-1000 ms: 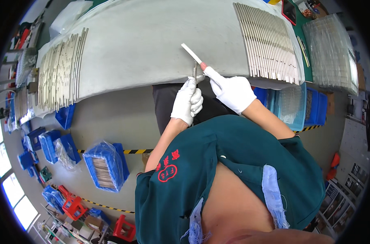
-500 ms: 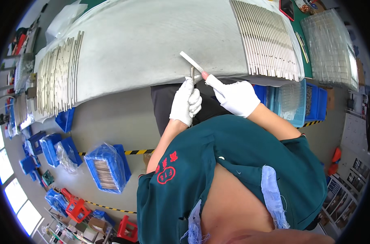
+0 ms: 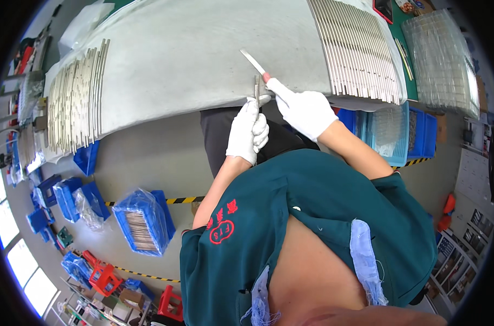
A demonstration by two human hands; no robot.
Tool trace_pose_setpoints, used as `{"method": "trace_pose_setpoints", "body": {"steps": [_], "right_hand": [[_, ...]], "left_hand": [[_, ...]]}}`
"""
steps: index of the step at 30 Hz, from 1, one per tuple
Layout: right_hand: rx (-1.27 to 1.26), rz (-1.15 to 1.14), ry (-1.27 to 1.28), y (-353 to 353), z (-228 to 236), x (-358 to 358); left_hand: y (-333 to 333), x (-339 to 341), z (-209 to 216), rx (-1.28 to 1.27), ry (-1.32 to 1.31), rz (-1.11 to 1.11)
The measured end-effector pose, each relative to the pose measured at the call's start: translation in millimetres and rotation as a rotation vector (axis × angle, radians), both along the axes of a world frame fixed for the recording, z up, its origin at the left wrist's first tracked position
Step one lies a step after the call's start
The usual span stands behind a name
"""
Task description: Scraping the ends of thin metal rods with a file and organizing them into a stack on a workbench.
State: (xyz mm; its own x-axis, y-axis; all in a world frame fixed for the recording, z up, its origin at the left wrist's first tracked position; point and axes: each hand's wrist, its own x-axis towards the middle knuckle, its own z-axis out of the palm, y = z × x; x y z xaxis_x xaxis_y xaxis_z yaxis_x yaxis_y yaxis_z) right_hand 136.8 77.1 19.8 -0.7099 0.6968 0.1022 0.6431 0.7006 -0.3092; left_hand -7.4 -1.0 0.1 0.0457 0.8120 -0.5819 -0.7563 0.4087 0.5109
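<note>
Along the near edge of the cloth-covered table [image 3: 203, 49]: both hands are held close together, above dark trousers [image 3: 214, 130] and in front of a dark green shirt [image 3: 334, 185].
Right forearm [image 3: 353, 149]: reaches up and leftward; the white-gloved right hand [image 3: 307, 111] shows its back, index finger stretched toward the upper left.
Left forearm [image 3: 219, 185]: slants up and to the right; the white-gloved left hand [image 3: 248, 130] is an upright fist.
Cloth: pale grey, lightly creased, with a green surface [image 3: 400, 37] showing past its right side.
Floor [image 3: 154, 141]: grey, crossed by black-and-yellow tape [image 3: 184, 201]; a plastic-wrapped blue bin [image 3: 141, 224] of rods stands at left, a light blue basket [image 3: 405, 136] at right, near the table edge.
Clear plastic trays [image 3: 442, 60]: stacked at the far right.
Rod rows: an even right row [image 3: 355, 51], a more jumbled left row [image 3: 76, 98].
Phone [image 3: 384, 10]: red-edged, by the upper right corner.
Left fingers [image 3: 261, 133]: curled tightly round a slim metal rod [image 3: 257, 87], its end sticking up past the thumb.
Right fingers [image 3: 280, 90]: the bare index tip presses on a pale flat strip [image 3: 252, 61]; the others are largely hidden, their curl impossible to tell.
Strip: tilted up-left, just beside the rod's tip; contact cannot be told.
</note>
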Motion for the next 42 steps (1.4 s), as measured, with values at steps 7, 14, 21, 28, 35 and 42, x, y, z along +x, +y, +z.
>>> {"method": "trace_pose_setpoints", "body": {"steps": [7, 14, 21, 28, 35, 42], "right_hand": [[0.192, 0.127, 0.039, -3, -7, 26], [-0.106, 0.063, -0.259, -13, 26, 18], [-0.068, 0.065, -0.133, -10, 10, 17], [-0.016, 0.045, -0.135, 2, 15, 6], [-0.083, 0.025, -0.073, 2, 7, 28], [0.027, 0.081, -0.117, -5, 21, 42]], "left_hand": [[1, -3, 1, 0.025, -0.022, -0.016], [-1, -1, -4, 0.001, 0.017, 0.002], [1, -2, 1, -0.021, 0.043, 0.016], [3, -8, 3, 0.016, 0.027, -0.05], [5, -25, 11, -0.002, 0.152, -0.2], [8, -44, 22, -0.047, 0.546, -0.347]]}}
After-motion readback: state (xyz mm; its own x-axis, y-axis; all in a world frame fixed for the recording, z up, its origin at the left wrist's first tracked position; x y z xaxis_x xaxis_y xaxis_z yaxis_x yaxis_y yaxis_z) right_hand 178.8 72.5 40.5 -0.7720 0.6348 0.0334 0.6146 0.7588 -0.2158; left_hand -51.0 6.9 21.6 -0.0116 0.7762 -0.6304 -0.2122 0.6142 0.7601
